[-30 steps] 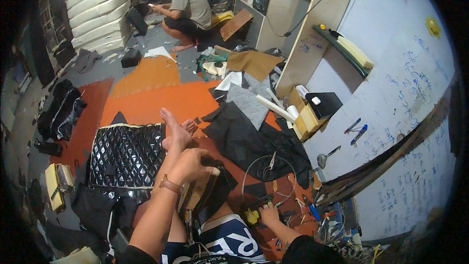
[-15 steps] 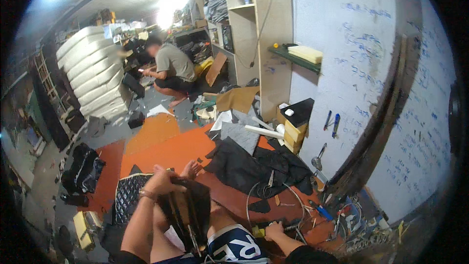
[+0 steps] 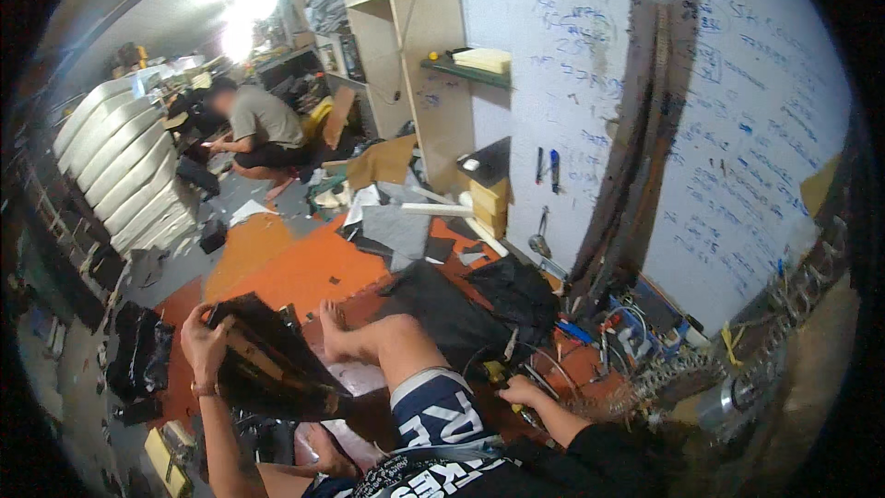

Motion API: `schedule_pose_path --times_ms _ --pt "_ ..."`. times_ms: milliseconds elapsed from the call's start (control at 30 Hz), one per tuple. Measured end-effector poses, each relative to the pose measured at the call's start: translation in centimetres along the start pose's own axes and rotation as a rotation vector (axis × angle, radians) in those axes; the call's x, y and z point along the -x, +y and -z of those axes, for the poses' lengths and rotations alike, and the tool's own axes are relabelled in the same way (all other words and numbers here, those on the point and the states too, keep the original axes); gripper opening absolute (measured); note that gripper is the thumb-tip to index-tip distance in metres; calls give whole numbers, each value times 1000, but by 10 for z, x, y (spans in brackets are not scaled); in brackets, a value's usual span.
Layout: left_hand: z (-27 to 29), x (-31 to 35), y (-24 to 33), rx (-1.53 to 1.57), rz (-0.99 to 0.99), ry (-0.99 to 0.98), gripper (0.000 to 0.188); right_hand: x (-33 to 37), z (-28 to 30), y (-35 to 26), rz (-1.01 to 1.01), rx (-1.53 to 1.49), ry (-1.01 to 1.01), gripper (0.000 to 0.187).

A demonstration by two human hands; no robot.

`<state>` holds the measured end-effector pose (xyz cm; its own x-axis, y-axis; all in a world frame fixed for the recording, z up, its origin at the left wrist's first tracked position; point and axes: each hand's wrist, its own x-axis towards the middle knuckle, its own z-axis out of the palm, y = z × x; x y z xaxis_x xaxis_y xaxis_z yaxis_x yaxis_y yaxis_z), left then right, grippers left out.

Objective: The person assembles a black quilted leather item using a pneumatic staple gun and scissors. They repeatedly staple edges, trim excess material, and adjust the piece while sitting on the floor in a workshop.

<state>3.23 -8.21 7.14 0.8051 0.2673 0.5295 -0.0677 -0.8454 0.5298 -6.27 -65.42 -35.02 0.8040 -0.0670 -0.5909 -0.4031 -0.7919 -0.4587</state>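
Observation:
My left hand (image 3: 205,337) is raised at the left, fingers closed on the upper corner of a dark panel (image 3: 277,355). The panel looks black at its edges and brown inside, and tilts across my lap, its lower end near my thigh. Down at the right, my right hand (image 3: 524,392) is closed round a tool with a yellow body (image 3: 496,373), mostly hidden by the fingers; its kind is unclear. A thin hose (image 3: 553,364) curves close by it. Black cloth (image 3: 433,300) lies on the floor beyond my knee.
Coiled clear tubing (image 3: 659,387) and loose tools crowd the right, below a marked white wall (image 3: 572,111). A yellow foam block (image 3: 166,461) lies at the lower left. Farther back, a person (image 3: 263,129) squats beside stacked white cushions (image 3: 124,161). Grey scraps (image 3: 392,231) cover the floor mid-view.
My left hand has lifted the panel's corner out to the left, and the panel now leans open across my lap. The view has turned right; my right hand remains low at the tool.

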Motion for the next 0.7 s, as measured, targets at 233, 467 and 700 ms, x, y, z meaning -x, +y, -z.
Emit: schedule_pose_path --times_ms 233,467,700 --pt "-29 23 -75 180 162 -37 49 -11 -3 -10 -199 72 -87 51" --pt "-19 24 -65 -14 206 -146 44 -64 14 0 -244 153 125 49" --pt "-11 60 7 38 196 -281 59 -140 17 -14 -365 257 454 48"
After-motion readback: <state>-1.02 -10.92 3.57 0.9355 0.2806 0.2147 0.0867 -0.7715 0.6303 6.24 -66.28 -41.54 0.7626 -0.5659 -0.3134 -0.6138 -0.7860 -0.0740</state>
